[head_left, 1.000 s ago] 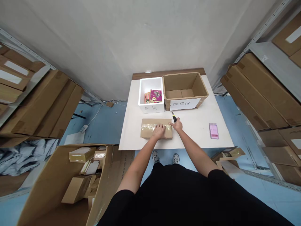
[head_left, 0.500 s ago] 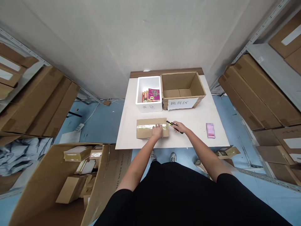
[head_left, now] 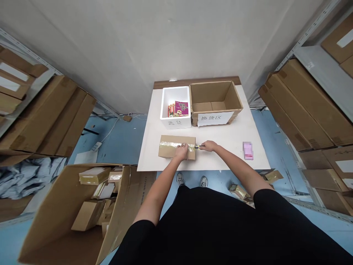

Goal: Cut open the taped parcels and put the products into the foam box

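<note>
1. The head camera rides high, above the person's own torso, and looks forward and steeply down.
2. It faces the white tabletop (head_left: 226,143) square-on; the far edge sits against the wall (head_left: 165,44), and the near edge crosses mid-frame.
3. The distance is an arm's reach: all four edges fit in frame, and the left hand (head_left: 181,151) and right hand (head_left: 209,146) look small by the near edge.
4. It's a wide view: shelving (head_left: 303,103) bows in on both sides, with blue floor (head_left: 121,140) below.

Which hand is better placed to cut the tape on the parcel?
Right hand, probably: it holds the knife, tip at the parcel, while the left hand rests on top.
</note>
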`<state>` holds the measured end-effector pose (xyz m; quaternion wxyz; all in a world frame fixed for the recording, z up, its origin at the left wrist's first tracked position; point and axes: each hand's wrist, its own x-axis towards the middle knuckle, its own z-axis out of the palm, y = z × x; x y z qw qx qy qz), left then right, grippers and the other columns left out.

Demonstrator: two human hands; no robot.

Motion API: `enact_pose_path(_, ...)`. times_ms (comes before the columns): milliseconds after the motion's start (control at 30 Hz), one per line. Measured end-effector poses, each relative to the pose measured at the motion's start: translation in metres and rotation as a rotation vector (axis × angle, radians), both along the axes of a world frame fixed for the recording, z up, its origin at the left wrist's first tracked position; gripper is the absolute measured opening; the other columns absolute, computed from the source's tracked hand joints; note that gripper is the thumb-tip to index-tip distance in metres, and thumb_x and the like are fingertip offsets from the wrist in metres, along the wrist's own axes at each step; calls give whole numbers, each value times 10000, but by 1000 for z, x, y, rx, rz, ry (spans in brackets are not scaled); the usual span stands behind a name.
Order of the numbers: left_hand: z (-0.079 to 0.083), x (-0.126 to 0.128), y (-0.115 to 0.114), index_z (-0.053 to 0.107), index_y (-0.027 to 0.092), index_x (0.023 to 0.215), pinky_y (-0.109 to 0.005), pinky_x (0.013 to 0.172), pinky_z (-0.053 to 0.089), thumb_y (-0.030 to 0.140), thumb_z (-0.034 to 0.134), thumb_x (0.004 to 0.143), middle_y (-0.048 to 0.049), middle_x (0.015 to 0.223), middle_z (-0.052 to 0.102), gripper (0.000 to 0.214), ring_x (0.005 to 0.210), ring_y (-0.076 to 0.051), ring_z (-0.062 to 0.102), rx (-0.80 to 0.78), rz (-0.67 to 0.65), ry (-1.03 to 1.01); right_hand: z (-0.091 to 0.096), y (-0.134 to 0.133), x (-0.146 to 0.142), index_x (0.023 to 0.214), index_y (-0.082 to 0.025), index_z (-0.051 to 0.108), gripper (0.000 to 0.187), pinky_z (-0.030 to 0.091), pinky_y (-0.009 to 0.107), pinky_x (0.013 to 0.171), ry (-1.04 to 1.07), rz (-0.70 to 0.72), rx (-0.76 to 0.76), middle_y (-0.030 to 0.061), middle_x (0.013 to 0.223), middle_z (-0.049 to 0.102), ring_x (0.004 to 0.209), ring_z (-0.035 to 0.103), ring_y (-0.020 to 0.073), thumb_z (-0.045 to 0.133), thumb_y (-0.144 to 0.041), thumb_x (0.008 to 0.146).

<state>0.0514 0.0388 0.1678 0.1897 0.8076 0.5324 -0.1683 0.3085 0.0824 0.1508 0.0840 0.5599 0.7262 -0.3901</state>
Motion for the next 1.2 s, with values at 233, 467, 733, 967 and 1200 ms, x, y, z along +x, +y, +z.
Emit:
enact_pose_path(233,2,-2,-1,405,206,1458,-452,1201,328,242,971,606,-214,1543,526,1024,1488,-348,444,23,-12,-32,-12,-22,4,748,-234,641,588,424,251,560,171,-94,-234,-46,486,543,458,551,149,604,-811,853)
enact_pose_path(467,-1,-7,-2,452,263,1485,-489,1257,248,397,944,690,-172,1618,459,944,1513,-344,407,34,-49,-52,-31,-57,15,808,-228,616,609,451,230,580,242,-242,-197,-54,535,567,470,548,135,472,-808,925)
enact_pose_path(733,-14,-25,30,296,348,1657,-564,1271,229,582,753,868,-113,1763,228,941,1624,-385,147,100,94,-101,-20,-75,1,991,-251,665,521,511,248,708,280,-422,-22,-22,722,679,658,662,175,265,-571,1088)
enact_pose_path(967,-20,-31,67,224,311,1697,-609,1297,93,681,734,828,-142,1766,208,1073,1640,-388,68,31,-50,-75,-20,-94,-25,1413,-315,624,425,492,291,945,117,-250,213,54,1177,709,1121,655,223,362,-427,1099)
enact_pose_path(1200,-30,-40,54,328,293,1675,-522,1321,101,684,529,964,-115,1729,328,836,1633,-338,162,166,-78,-192,-10,-103,-35,1547,-333,523,476,472,310,955,-91,-212,276,99,1207,643,1166,615,260,423,-454,1098)
